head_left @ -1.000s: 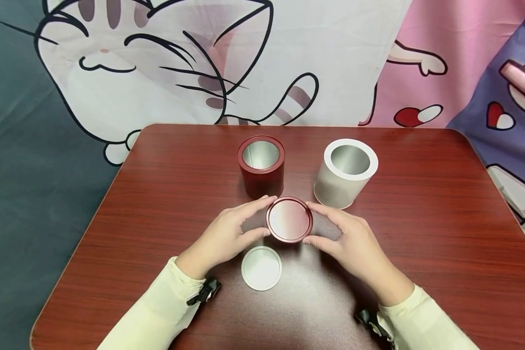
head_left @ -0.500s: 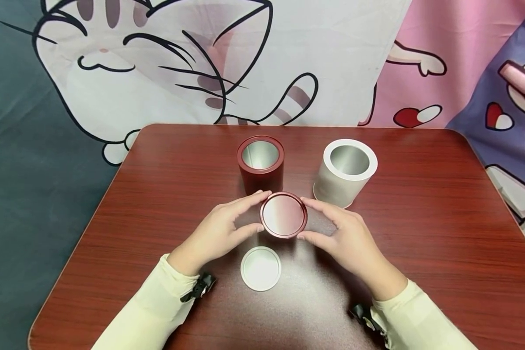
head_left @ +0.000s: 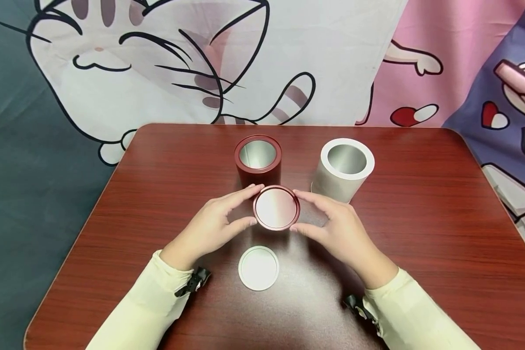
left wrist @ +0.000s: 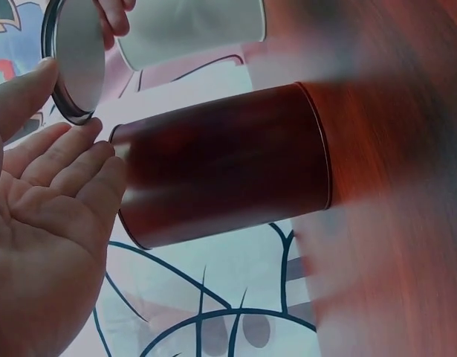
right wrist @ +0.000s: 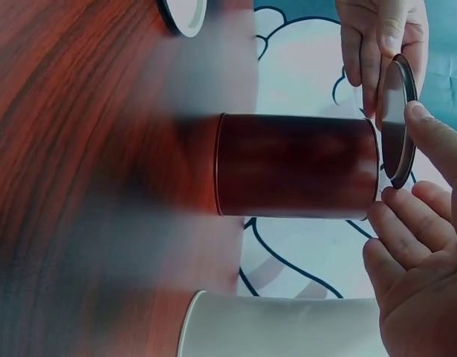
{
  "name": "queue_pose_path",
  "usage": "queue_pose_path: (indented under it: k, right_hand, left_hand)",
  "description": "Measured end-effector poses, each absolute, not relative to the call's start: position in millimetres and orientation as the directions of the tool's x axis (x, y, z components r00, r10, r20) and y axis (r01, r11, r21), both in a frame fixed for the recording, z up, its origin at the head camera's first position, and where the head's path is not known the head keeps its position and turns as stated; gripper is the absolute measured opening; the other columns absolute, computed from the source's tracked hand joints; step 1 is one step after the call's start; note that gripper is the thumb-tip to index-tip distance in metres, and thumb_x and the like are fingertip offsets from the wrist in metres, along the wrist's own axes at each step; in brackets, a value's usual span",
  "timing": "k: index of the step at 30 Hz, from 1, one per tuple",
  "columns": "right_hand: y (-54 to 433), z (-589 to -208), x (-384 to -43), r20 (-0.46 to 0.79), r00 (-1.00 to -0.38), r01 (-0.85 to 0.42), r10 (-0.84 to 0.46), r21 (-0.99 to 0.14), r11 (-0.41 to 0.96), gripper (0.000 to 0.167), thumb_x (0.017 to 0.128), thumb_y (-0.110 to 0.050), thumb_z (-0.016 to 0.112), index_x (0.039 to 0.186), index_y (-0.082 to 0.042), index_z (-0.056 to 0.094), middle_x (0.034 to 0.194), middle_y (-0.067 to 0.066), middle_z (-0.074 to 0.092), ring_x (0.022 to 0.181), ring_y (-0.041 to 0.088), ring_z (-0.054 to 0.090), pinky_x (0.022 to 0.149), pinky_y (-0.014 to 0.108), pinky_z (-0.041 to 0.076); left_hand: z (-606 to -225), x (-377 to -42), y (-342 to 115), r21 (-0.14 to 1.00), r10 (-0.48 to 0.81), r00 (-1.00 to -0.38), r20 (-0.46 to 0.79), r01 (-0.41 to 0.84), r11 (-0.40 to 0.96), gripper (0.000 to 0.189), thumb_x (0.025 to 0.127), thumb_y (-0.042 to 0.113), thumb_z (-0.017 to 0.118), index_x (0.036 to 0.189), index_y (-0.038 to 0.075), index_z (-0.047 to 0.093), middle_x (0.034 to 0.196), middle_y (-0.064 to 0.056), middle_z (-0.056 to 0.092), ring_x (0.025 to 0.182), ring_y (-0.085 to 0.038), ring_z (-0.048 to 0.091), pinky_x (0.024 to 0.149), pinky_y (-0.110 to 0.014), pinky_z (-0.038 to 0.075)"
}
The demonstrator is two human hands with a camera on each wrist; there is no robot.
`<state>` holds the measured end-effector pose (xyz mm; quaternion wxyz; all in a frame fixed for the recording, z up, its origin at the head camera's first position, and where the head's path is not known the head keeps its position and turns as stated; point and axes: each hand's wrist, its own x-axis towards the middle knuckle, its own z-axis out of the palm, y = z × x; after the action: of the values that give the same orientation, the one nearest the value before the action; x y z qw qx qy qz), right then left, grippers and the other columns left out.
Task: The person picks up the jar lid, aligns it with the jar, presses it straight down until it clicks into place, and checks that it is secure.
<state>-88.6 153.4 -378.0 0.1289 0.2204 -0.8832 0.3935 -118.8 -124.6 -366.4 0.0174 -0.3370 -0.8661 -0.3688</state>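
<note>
A round dark-red lid (head_left: 276,208) is held up between both hands, above the table and just in front of the dark-red can (head_left: 259,163). My left hand (head_left: 207,228) pinches its left rim with thumb and fingertips; my right hand (head_left: 343,233) pinches the right rim the same way. The can stands upright with its top uncovered. In the left wrist view the lid (left wrist: 78,59) is beside the mouth end of the red can (left wrist: 221,167), apart from it. The right wrist view also shows the lid (right wrist: 397,123) at the level of the can's rim (right wrist: 373,167).
A white can (head_left: 343,170) stands uncovered at the right rear. Nearer the front, a white round lid (head_left: 258,268) lies flat on the reddish wooden table (head_left: 442,233). A cloth printed with cartoon figures (head_left: 323,39) hangs behind the table's far edge.
Both hands have carried the red lid leftward and away from me, closer to the red can. The cans and the white lid stay put; the view has shifted slightly.
</note>
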Motion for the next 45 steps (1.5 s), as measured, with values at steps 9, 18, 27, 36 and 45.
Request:
queue_pose_path:
  k: [9, 18, 27, 36, 45]
  right_hand:
    - [149.0, -374.7, -94.9, 0.416, -0.86, -0.508, -0.296, -0.639, 0.578, 0.064, 0.071, -0.022, 0.092, 0.129, -0.012, 0.068, 0.121, 0.001, 0.072, 0.113, 0.02, 0.067, 0.098, 0.042, 0.051]
    - [143.9, -369.0, -100.4, 0.421, -0.858, -0.511, -0.294, -0.639, 0.575, 0.064, 0.07, -0.022, 0.093, 0.129, -0.011, 0.069, 0.121, 0.001, 0.072, 0.111, 0.019, 0.067, 0.097, 0.041, 0.051]
    - [140.0, -363.6, -108.1, 0.429, -0.852, -0.52, -0.3, -0.624, 0.583, 0.065, 0.071, -0.023, 0.093, 0.129, -0.011, 0.068, 0.122, 0.003, 0.071, 0.111, 0.017, 0.067, 0.095, 0.039, 0.052]
    - [137.7, -359.3, -115.6, 0.425, -0.855, -0.516, -0.298, -0.633, 0.578, 0.064, 0.071, -0.02, 0.093, 0.129, -0.01, 0.069, 0.121, 0.004, 0.072, 0.106, 0.018, 0.068, 0.092, 0.039, 0.052]
    - [134.1, -355.6, -123.2, 0.417, -0.859, -0.508, -0.298, -0.622, 0.596, 0.065, 0.072, -0.024, 0.092, 0.131, -0.012, 0.068, 0.119, 0.004, 0.072, 0.078, 0.016, 0.056, 0.08, 0.035, 0.049]
  left_hand:
    - [-362.9, -121.4, -129.0, 0.625, 0.564, -0.778, 0.277, 0.592, 0.509, 0.067, 0.089, 0.018, 0.078, 0.149, 0.014, 0.05, 0.147, -0.001, 0.055, 0.067, -0.007, 0.057, 0.084, -0.035, 0.055]
    - [-363.1, -124.1, -130.4, 0.652, 0.527, -0.798, 0.292, 0.569, 0.501, 0.073, 0.083, 0.025, 0.085, 0.148, 0.016, 0.052, 0.143, 0.001, 0.058, 0.125, -0.014, 0.059, 0.105, -0.04, 0.048]
    - [-359.5, -129.9, -133.4, 0.676, 0.504, -0.819, 0.273, 0.536, 0.505, 0.073, 0.082, 0.024, 0.085, 0.148, 0.018, 0.053, 0.144, 0.002, 0.057, 0.128, -0.014, 0.057, 0.107, -0.039, 0.046]
    - [-354.7, -137.4, -134.6, 0.671, 0.5, -0.823, 0.269, 0.533, 0.515, 0.076, 0.081, 0.024, 0.086, 0.148, 0.021, 0.052, 0.143, 0.003, 0.057, 0.122, -0.012, 0.06, 0.106, -0.04, 0.047]
    - [-351.9, -143.5, -136.5, 0.676, 0.48, -0.84, 0.253, 0.509, 0.533, 0.074, 0.082, 0.023, 0.085, 0.148, 0.022, 0.052, 0.145, 0.005, 0.056, 0.103, -0.012, 0.064, 0.103, -0.038, 0.049]
